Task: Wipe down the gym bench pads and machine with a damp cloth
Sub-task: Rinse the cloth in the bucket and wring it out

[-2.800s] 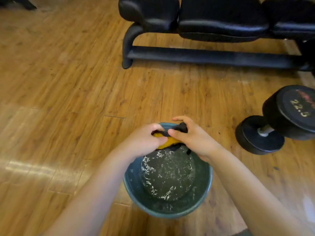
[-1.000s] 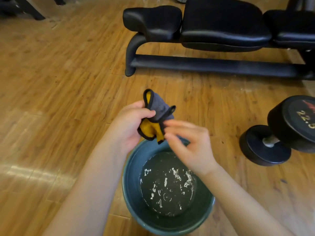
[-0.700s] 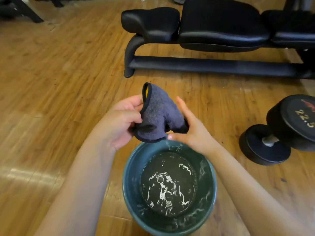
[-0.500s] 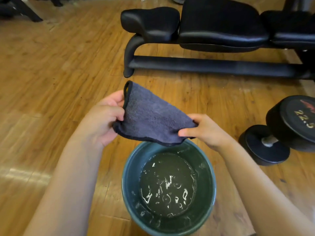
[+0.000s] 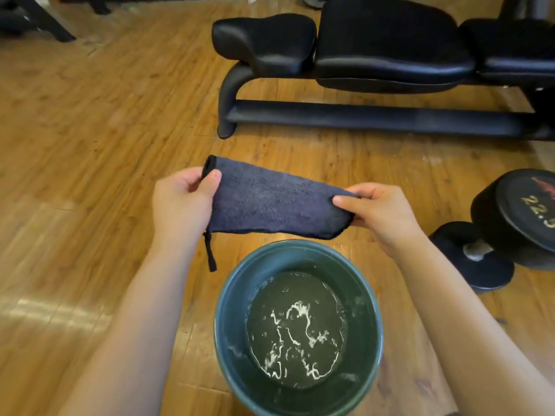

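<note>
A dark grey cloth (image 5: 270,202) with black edging is stretched flat between both hands, just above and beyond a teal bucket (image 5: 231,349) holding foamy water. My left hand (image 5: 180,205) pinches the cloth's left end, thumb on top. My right hand (image 5: 378,214) pinches its right end. A short black loop hangs from the cloth's lower left corner. The black gym bench (image 5: 387,52) with its padded seat sections stands on the floor beyond, its frame bar (image 5: 375,118) running low along the floor.
A black dumbbell (image 5: 510,226) marked 22.5 lies on the wooden floor to the right of the bucket. Another machine's black legs (image 5: 33,19) show at the top left corner. Wooden floor stretches away to the left.
The cloth, wrung over the bucket at first, has been lifted and unfolded. Its yellow side no longer shows, and my hands have moved apart to spread it flat.
</note>
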### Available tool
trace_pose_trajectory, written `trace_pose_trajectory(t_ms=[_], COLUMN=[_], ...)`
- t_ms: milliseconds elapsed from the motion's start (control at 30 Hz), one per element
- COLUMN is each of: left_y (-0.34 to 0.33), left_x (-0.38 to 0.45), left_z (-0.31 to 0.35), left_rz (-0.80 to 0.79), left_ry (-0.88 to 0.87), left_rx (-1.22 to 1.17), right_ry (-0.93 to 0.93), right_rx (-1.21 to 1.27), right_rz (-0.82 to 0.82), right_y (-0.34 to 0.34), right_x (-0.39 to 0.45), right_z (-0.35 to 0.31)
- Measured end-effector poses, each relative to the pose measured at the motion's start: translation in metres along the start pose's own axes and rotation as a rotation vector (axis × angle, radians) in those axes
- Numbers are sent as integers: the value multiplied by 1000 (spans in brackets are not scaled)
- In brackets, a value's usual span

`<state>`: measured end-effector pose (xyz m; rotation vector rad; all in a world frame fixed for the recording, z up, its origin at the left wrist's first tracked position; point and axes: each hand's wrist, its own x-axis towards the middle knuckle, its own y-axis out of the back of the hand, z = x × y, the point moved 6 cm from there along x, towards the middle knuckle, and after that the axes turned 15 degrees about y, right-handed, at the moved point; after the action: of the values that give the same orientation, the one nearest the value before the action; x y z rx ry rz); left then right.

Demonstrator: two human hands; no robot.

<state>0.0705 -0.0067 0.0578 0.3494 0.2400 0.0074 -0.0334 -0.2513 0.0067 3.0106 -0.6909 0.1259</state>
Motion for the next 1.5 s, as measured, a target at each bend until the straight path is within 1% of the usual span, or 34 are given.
trace_pose_trajectory(t_ms=[100,167,200,267,367,433,500,567,600,633,667,700,733,800,833,867,933,967,1000,1033,1067,1100,1200,1233,1267,1333,1400,1433,1500], left_y=[-4,-14,-23,-45,-84,-96,-100,-106,-107,-106,-104,-100,-94,-83,-82,-84,-92,-93,-93,-92,-91,-88,-74,-69,-66,-65,-68,-69,-70], left_x=[-4,-17,-26,-46,-74,-85,-89,-95,-96,-95,-91,-85,-77,-59,-51,-46,-49,-53,-55,-53,-49,-44,-30,-26,-23,-18,-14,-11,-4], left_z=[2,7,11,14,6,-1,-7,-10,-10,-9,-10,-13,-17,-22,-24,-27,-28,-27,-26,-27,-29,-32,-41,-43,-45,-50,-61,-66,-77], left_rz=[160,249,265,219,68,28,29,-42,-113,-181,-234,-252,-222,-169,-225,-347,-658,-764,-829,-844,-809,-732,-412,-331,-291,-309,-376,-405,-429], left_ry=[-147,-238,-294,-432,-619,-650,-675,-677,-607,-462,-277,-89,52,195,253,323,511,599,655,675,660,624,493,460,444,502,637,689,721], left_rx=[177,281,313,368,534,602,624,593,498,343,156,-3,-111,-235,-275,-337,-526,-607,-670,-701,-698,-652,-365,-317,-306,-387,-473,-485,-473], right_ry=[-59,-104,-140,-213,-272,-300,-322,-277,-243,-211,-190,-177,-162,-132,-125,-125,-162,-201,-238,-264,-272,-263,-245,-253,-253,-220,-179,-177,-214], right_rx=[-70,-45,6,176,377,452,488,472,459,459,480,515,551,630,680,727,802,829,852,870,853,785,401,287,188,-17,-165,-183,-174], right_rz=[144,177,165,110,76,64,76,102,131,171,211,241,245,179,136,100,79,96,110,120,117,106,77,65,50,12,-13,-12,-2], right_y=[-1,-13,-23,-42,-51,-50,-47,-41,-37,-32,-29,-27,-28,-34,-38,-40,-43,-42,-41,-40,-38,-34,-24,-24,-24,-26,-31,-33,-37], right_x=[-4,-11,-15,-21,-24,-25,-27,-27,-25,-23,-21,-19,-18,-17,-17,-18,-20,-21,-21,-21,-19,-18,-17,-18,-20,-21,-22,-23,-26], right_z=[3,4,5,7,9,10,10,10,10,10,9,8,6,0,-2,-4,-3,0,2,3,5,8,16,19,21,23,23,25,33])
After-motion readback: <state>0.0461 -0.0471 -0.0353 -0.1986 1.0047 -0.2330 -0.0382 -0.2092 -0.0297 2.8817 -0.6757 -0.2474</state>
